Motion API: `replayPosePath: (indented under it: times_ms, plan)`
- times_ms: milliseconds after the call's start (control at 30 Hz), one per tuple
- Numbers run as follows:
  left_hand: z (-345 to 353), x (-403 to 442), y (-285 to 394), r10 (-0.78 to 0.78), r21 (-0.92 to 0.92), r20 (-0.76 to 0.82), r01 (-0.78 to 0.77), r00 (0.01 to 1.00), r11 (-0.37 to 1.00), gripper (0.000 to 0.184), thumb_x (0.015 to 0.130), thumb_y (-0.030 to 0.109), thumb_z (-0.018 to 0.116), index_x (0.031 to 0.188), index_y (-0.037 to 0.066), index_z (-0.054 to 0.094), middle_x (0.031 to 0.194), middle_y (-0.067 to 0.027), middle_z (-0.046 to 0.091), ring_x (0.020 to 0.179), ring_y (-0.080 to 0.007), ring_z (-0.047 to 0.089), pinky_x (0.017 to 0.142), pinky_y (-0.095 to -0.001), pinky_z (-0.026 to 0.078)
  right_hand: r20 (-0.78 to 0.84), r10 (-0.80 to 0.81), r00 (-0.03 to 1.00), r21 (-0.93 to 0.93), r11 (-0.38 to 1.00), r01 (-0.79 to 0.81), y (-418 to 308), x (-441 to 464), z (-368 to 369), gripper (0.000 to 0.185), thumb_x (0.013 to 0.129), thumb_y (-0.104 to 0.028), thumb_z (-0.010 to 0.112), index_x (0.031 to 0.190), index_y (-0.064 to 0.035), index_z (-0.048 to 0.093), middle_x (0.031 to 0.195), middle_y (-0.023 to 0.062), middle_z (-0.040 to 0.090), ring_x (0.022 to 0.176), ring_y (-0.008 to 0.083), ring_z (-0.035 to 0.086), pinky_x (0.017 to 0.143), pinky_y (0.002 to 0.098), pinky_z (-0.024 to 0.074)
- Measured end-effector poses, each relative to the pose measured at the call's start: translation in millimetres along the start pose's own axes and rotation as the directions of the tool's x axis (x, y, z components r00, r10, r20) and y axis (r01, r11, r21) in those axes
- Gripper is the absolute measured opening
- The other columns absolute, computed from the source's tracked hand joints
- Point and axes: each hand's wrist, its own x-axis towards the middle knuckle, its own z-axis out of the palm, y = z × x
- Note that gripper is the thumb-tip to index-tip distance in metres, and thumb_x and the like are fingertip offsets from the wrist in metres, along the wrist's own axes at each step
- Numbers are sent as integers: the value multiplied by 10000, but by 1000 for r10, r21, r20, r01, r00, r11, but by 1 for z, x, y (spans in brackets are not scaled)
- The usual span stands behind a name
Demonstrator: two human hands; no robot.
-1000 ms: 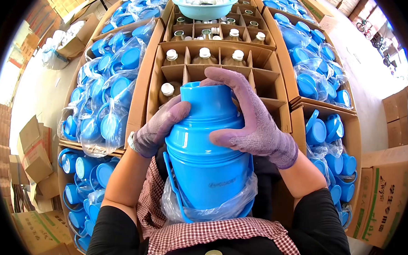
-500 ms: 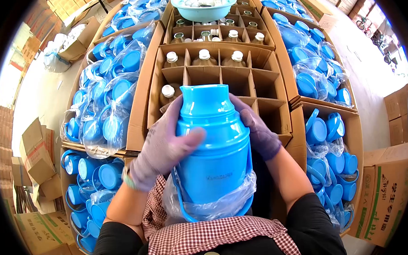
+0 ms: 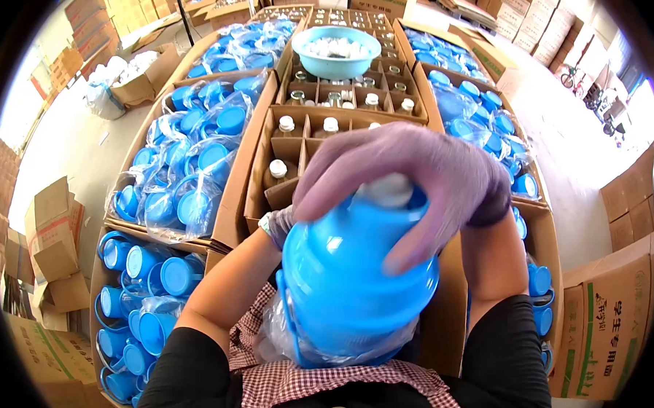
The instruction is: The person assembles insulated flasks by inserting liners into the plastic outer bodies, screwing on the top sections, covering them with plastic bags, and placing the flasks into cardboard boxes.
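Blue flask [image 3: 357, 297]: upright but leaning to the right at its mouth end, close against the checked apron [image 3: 316, 383]; clear plastic [image 3: 273, 334] wraps its lower part.
Pale shape [image 3: 386, 190]: in or just behind the flask's mouth; with the blur, we cannot fairly say what it is.
Right grip [image 3: 427, 167]: gloved, spread and arched over the flask's collar, thumb on the near side; we cannot tell whether it clenches.
Left grip [image 3: 275, 224]: mostly hidden behind the flask's left side, so we cannot tell what it grasps.
Step in hand: we judge it to be handling at the flask's top end.
Next move: to our reading it calls for a steady flask and a centred right grip, so that no push at the collar tips the body.
Divided carton [image 3: 259, 163]: just beyond the flask, white-capped bottles [image 3: 286, 127] standing in some cells.
Basin [image 3: 339, 71]: farther out, light blue, holding small white pieces [image 3: 335, 48].
Bagged blue ware [image 3: 190, 162]: packed in side cartons [image 3: 228, 201], to left and right.
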Motion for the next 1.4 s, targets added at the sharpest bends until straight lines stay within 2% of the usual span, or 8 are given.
replayPosePath:
  times_ms: [267, 500, 600, 700, 1000, 1133, 1267, 1400]
  plan:
    - [121, -158, -20, 525, 616, -197, -312, 828, 724, 982, 928, 242, 747, 1623, -9, 101, 1392, -192, 579, 1214, -254, 613, 1039, -379, 488, -450, 746, 491, -286, 400, -871, -25, -32, 43, 563, 846, -486, 758, 1159, -24, 680, 1004, 218, 710, 1013, 385, 706, 893, 448, 559]
    - [67, -171, 48, 279, 452, 376, -437, 884, 778, 1247, 685, 254, 983, 1644, 57, 211, 1324, -99, 656, 1175, -136, 616, 1016, -306, 491, 228, 155, 961, -513, 858, -17, -167, 44, 71, 587, 769, -293, 831, 1289, -83, 658, 1179, 164, 673, 1115, 355, 663, 953, 434, 548]
    - [61, -166, 30, 288, 112, 248, -323, 925, 940, 1253, 680, 269, 979, 1635, 27, 205, 1312, -127, 656, 1168, -152, 623, 993, -309, 523, 91, 169, 981, -385, 915, -122, -143, 23, 79, 358, 806, -266, 772, 1112, -83, 730, 1103, 120, 705, 1004, 309, 687, 889, 400, 559]
    - [137, -179, -29, 635, 820, -138, -273, 760, 504, 1197, 746, 256, 933, 1628, 0, 165, 1359, -226, 601, 1218, -268, 615, 1067, -381, 479, -369, 738, 565, -276, 494, -825, -100, -16, 67, 400, 866, -346, 713, 1111, -30, 715, 1069, 147, 710, 974, 277, 693, 856, 375, 555]
    - [79, -172, 27, 332, 121, 98, -342, 938, 932, 1221, 677, 272, 967, 1621, 8, 240, 1210, -125, 686, 1071, -199, 667, 979, -351, 536, -76, 369, 926, -517, 780, -353, -176, 16, 89, 490, 781, -352, 817, 1182, -98, 700, 1176, 174, 647, 1011, 307, 674, 873, 397, 539]
    - [149, -184, -32, 578, 685, -122, -353, 807, 637, 1323, 706, 367, 951, 1639, 11, 83, 1350, -278, 580, 1218, -342, 615, 1054, -384, 477, -490, 820, 295, -160, 248, -955, -124, -24, 80, 472, 829, -307, 776, 1208, -47, 670, 1126, 146, 680, 1015, 349, 671, 901, 434, 534]
    - [97, -181, 17, 392, 196, 220, -434, 893, 879, 1311, 682, 415, 965, 1642, 32, 157, 1373, -194, 596, 1264, -246, 581, 1060, -359, 462, -167, 306, 937, -730, 601, -326, -187, 19, 97, 481, 839, -305, 785, 1241, -68, 672, 1119, 122, 695, 1002, 375, 683, 931, 438, 545]
    - [68, -155, 23, 214, 32, 171, -223, 962, 974, 1172, 718, 322, 954, 1608, -5, 266, 1426, -188, 575, 1284, -221, 564, 1094, -376, 471, -95, 346, 933, -592, 734, -332, -163, 3, 92, 502, 837, -342, 807, 1254, -95, 678, 1119, 105, 701, 1065, 407, 674, 960, 468, 542]
